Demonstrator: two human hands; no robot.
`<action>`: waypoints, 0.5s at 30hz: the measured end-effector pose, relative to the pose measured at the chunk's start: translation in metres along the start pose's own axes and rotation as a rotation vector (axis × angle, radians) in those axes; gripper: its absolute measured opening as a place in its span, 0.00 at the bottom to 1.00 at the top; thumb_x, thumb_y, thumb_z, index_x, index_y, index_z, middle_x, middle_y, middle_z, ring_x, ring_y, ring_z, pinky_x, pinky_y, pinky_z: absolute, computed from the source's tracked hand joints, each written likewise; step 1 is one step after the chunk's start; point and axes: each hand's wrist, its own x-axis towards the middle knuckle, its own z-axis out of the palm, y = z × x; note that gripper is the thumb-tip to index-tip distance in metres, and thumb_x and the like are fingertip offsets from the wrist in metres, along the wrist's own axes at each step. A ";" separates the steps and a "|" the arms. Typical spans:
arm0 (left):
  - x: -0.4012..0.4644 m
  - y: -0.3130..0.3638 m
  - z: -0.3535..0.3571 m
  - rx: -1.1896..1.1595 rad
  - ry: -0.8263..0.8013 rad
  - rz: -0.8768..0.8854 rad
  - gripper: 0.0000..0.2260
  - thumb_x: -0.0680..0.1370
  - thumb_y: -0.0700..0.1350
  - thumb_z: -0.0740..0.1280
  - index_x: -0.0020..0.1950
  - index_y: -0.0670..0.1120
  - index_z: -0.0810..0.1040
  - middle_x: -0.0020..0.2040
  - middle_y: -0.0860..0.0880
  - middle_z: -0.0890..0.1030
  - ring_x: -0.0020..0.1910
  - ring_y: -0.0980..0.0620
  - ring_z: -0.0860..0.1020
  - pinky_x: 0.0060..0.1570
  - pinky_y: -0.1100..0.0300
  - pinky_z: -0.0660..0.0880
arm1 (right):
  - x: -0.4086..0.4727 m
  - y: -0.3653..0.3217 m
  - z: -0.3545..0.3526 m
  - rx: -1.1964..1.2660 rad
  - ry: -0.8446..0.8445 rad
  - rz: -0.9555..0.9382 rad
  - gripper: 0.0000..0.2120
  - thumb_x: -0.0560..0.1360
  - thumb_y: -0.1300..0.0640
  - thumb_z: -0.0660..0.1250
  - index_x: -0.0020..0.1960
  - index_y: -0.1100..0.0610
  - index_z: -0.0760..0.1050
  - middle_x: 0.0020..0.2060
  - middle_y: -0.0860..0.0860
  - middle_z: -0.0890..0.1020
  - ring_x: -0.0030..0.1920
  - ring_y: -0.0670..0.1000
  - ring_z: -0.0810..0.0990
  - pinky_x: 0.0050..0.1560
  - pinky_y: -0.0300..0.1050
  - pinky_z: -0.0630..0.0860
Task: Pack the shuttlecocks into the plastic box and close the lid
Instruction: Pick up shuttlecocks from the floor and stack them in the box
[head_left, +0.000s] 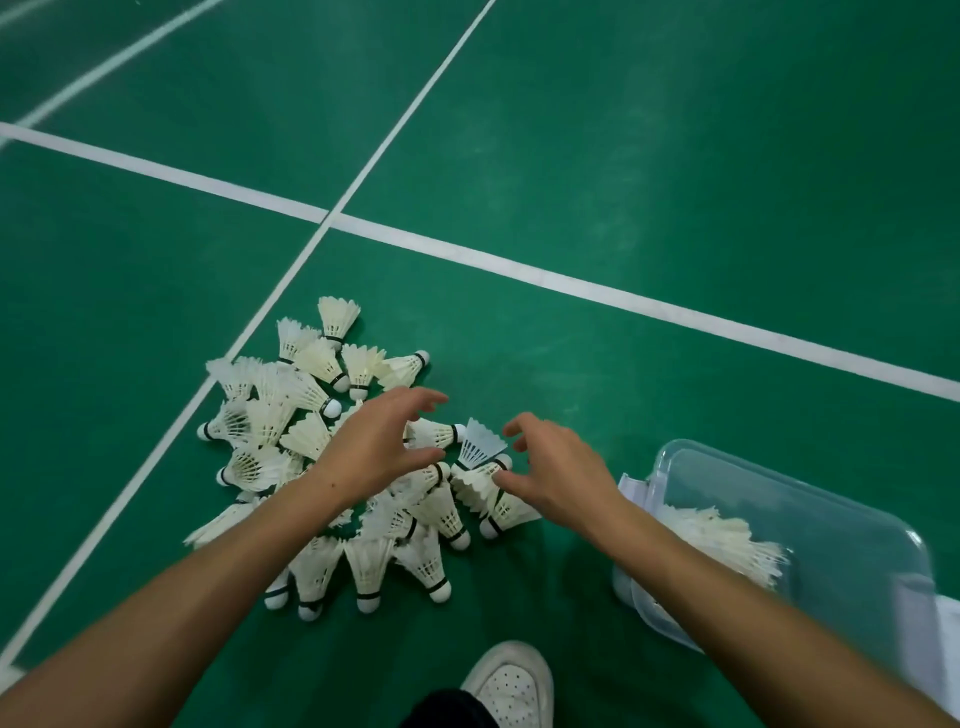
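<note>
Left hand (382, 447) and right hand (558, 470), fingers spread, hover over the heap of white feather shuttlecocks (322, 457). Clear plastic box (810, 525), near right, holds several shuttlecocks.

Green sports-court floor (675, 156), faintly scuffed and softly glossy under even light. Crossed by white court lines (519, 265) meeting at a junction left of centre.

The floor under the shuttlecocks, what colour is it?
Green, with white court lines; the floor shows clearly in the head view.
</note>
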 end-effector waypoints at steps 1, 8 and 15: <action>0.007 0.000 0.003 0.041 -0.016 0.018 0.29 0.76 0.53 0.78 0.75 0.55 0.74 0.68 0.55 0.79 0.64 0.56 0.78 0.65 0.52 0.78 | -0.001 0.002 0.006 -0.016 -0.014 0.017 0.28 0.77 0.43 0.73 0.72 0.50 0.70 0.65 0.50 0.80 0.64 0.54 0.79 0.61 0.55 0.78; 0.054 0.015 0.034 0.376 -0.218 0.252 0.32 0.75 0.68 0.72 0.76 0.59 0.71 0.71 0.55 0.78 0.68 0.51 0.74 0.66 0.53 0.70 | -0.002 0.012 0.032 0.012 -0.128 0.208 0.39 0.72 0.46 0.79 0.77 0.50 0.63 0.69 0.56 0.73 0.65 0.59 0.77 0.61 0.57 0.78; 0.059 0.020 0.051 0.587 -0.435 0.423 0.36 0.68 0.70 0.76 0.74 0.64 0.71 0.70 0.53 0.74 0.70 0.49 0.70 0.67 0.49 0.69 | 0.001 0.019 0.038 0.093 -0.193 0.278 0.43 0.71 0.51 0.80 0.78 0.52 0.61 0.64 0.58 0.80 0.61 0.61 0.81 0.56 0.55 0.79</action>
